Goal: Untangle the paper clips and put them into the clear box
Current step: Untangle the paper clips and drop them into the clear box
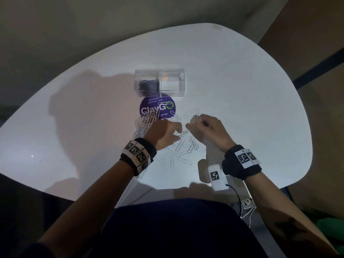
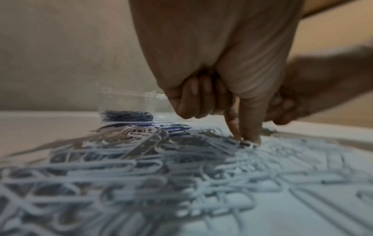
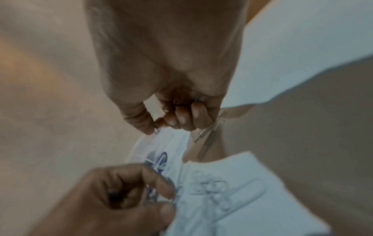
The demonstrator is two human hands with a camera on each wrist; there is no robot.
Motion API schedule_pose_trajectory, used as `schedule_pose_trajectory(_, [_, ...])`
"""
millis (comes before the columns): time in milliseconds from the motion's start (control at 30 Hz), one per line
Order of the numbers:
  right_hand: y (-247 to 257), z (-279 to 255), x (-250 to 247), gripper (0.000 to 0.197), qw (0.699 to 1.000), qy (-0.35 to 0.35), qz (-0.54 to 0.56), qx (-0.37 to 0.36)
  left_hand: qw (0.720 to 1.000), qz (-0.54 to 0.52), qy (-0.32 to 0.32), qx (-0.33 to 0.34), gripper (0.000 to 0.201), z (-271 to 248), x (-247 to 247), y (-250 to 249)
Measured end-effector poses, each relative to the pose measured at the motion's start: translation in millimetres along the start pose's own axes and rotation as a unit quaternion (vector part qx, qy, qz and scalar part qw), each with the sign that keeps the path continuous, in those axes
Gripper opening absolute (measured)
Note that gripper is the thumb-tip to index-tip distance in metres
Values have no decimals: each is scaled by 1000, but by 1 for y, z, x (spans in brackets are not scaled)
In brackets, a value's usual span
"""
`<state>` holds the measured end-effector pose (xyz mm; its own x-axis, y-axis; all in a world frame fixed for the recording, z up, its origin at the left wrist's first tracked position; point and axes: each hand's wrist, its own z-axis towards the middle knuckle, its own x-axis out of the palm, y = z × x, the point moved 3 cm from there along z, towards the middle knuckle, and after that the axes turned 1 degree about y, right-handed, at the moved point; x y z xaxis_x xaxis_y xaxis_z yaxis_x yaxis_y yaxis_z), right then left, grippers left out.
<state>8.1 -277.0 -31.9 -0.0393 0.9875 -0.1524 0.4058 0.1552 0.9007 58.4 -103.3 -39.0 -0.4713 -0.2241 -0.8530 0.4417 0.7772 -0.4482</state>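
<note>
While a dark batch of clips already sits in the left compartment of the clear box [image 1: 159,81] at twelve o'clock, most white paper clips [image 1: 181,146] lie loose on the counter [image 1: 251,101]. The left hand [image 1: 163,134] pinches one clip; the right hand [image 1: 206,127] is clenched around several. Open counter surrounds the pile, its near edge close at six o'clock.
</note>
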Motion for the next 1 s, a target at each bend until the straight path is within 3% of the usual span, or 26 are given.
schedule_pose_trajectory(67, [-1,5,-1,31,990,-11,135,47,1000,18,7,-7,10,0,2,-3])
schedule_pose_trajectory(133, [-1,7,0,22,972,-8,225,63,1000,21,9,-6,7,0,3,-5])
schedule_pose_trajectory(367, [-3,10,7,28,957,-13,286,48,996,24,82,-37,16,2,9,-10])
schedule_pose_trajectory(500, [-10,19,7,10,941,36,324,88,989,-139,24,-50,26,2,0,0])
schedule_pose_trajectory(567, [-16,21,5,9,964,14,251,84,964,-260,-25,-47,28,2,-10,8])
schedule_pose_trajectory(667, [-16,23,4,12,1000,-11,8,8,852,-506,-21,-132,29,-6,-18,20])
schedule_pose_trajectory(733, [-16,26,6,15,980,8,-194,-35,811,-567,-7,-143,26,-6,-18,23])
schedule_pose_trajectory(800, [-15,26,10,16,954,28,-290,-70,800,-583,-9,-143,25,-6,-17,27])
schedule_pose_trajectory(933, [-14,27,18,19,939,50,-323,-107,790,-596,-4,-146,18,-7,-17,32])
schedule_pose_trajectory(1000, [-13,32,20,18,932,55,-345,-93,791,-595,10,-144,18,-9,-16,33])
